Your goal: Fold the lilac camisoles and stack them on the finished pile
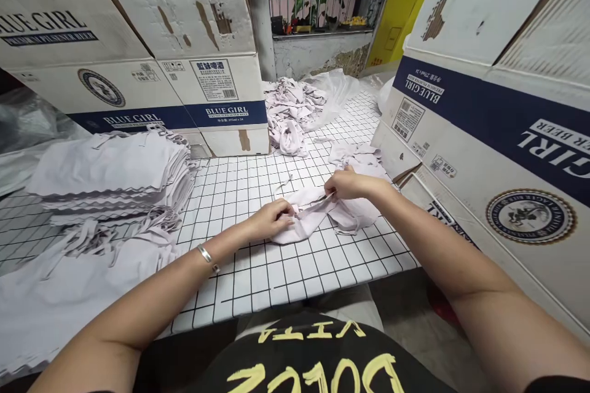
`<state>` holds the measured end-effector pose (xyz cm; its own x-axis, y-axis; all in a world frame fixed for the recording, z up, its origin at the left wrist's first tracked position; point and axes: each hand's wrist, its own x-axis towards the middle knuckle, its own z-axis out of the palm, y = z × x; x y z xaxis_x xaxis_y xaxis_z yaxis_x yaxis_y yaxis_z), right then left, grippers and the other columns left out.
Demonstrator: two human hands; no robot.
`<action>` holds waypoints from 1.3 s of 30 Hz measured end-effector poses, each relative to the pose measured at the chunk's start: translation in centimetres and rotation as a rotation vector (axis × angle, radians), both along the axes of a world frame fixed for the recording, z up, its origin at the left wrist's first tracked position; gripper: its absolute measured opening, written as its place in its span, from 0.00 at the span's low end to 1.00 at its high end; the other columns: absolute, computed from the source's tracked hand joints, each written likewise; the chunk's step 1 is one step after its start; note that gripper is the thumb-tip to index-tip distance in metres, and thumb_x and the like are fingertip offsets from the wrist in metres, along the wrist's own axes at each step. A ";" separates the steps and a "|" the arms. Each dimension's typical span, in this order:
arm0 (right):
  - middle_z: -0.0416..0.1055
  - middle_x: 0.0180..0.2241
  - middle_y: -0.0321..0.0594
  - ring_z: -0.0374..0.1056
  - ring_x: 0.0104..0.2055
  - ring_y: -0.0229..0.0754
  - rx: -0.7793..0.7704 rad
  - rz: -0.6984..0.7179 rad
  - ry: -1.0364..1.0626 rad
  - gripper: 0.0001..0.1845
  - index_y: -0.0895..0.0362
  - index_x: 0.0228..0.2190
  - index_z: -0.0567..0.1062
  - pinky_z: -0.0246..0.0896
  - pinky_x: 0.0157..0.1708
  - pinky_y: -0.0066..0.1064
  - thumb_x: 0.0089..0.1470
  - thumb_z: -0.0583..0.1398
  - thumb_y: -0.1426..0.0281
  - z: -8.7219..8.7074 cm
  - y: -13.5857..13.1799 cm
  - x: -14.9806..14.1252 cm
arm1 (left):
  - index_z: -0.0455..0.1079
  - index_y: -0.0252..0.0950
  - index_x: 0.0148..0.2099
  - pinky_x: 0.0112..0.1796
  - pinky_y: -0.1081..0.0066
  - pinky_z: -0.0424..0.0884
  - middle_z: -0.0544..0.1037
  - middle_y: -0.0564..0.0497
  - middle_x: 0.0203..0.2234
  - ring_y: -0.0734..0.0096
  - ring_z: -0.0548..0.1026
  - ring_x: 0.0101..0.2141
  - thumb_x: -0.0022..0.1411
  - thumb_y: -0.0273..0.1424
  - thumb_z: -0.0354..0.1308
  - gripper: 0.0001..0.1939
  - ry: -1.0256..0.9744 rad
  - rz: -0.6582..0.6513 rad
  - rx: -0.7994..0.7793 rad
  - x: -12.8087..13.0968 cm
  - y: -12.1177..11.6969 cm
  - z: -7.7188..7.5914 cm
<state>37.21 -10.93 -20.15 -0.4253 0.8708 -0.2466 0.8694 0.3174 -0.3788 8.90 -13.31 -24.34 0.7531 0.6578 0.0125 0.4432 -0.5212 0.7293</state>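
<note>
A crumpled pale pinkish-grey fabric piece (304, 227) lies on the grid-patterned table in front of me. My left hand (271, 219) pinches its left part, fingers curled closed. At its upper right edge, my right hand (343, 184) grips the cloth between thumb and fingers. More of the same fabric (357, 215) lies loosely beneath and beyond my right hand. A thin strap (283, 184) sticks out on the table just above the piece. Seams and the exact shape of the held cloth cannot be made out.
Neat stacks of flat fabric pieces (106, 166) stand on the left, more straps and pieces (92, 270) in front of them. Behind is a loose fabric heap (295, 104) beside clear plastic (338, 92). Cardboard boxes (225, 129) (461, 153) wall both sides of the grid-covered table (249, 295).
</note>
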 end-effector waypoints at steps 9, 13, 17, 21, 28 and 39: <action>0.74 0.28 0.39 0.67 0.32 0.42 -0.091 -0.132 0.421 0.09 0.56 0.28 0.75 0.58 0.35 0.34 0.50 0.63 0.62 2.4 -0.8 2.1 | 0.74 0.37 0.40 0.43 0.63 0.63 0.76 0.48 0.37 0.66 0.72 0.37 0.65 0.33 0.52 0.09 0.282 -0.117 0.311 0.4 1.2 -0.1; 0.73 0.32 0.41 0.66 0.34 0.43 -0.027 -0.053 0.322 0.03 0.56 0.28 0.77 0.57 0.35 0.33 0.48 0.63 0.69 0.7 -0.7 -0.9 | 0.77 0.39 0.42 0.44 0.62 0.62 0.77 0.48 0.37 0.67 0.73 0.37 0.65 0.30 0.52 0.11 0.126 -0.082 0.397 0.3 1.5 0.1; 0.70 0.42 0.42 0.66 0.40 0.43 0.045 0.021 0.403 0.13 0.54 0.39 0.75 0.59 0.37 0.32 0.48 0.64 0.69 -0.8 -1.4 -3.5 | 0.76 0.35 0.43 0.39 0.67 0.67 0.76 0.46 0.36 0.68 0.73 0.37 0.65 0.31 0.52 0.12 -0.112 0.032 0.330 0.5 1.3 0.4; 0.72 0.36 0.38 0.66 0.37 0.41 -0.224 0.164 0.413 0.16 0.54 0.39 0.74 0.59 0.35 0.30 0.46 0.66 0.65 -2.1 -2.3 -4.4 | 0.74 0.35 0.36 0.36 0.70 0.67 0.74 0.49 0.29 0.70 0.71 0.33 0.63 0.31 0.54 0.09 -0.063 0.013 0.175 0.7 0.8 0.3; 0.65 0.27 0.31 0.62 0.29 0.34 -0.438 0.165 0.703 0.15 0.58 0.28 0.69 0.55 0.29 0.26 0.45 0.67 0.63 -1.0 -2.6 -4.7 | 0.62 0.35 0.32 0.26 0.75 0.61 0.65 0.55 0.24 0.76 0.63 0.26 0.66 0.41 0.47 0.15 -0.186 0.126 -0.196 0.9 0.8 2.2; 0.70 0.29 0.35 0.64 0.33 0.37 -0.573 0.203 0.438 0.16 0.60 0.30 0.75 0.58 0.35 0.28 0.47 0.67 0.59 4.0 -1.6 2.2 | 0.75 0.36 0.30 0.30 0.76 0.64 0.73 0.54 0.26 0.71 0.70 0.30 0.53 0.41 0.63 0.13 0.317 -0.133 -0.262 -6.7 3.3 10.9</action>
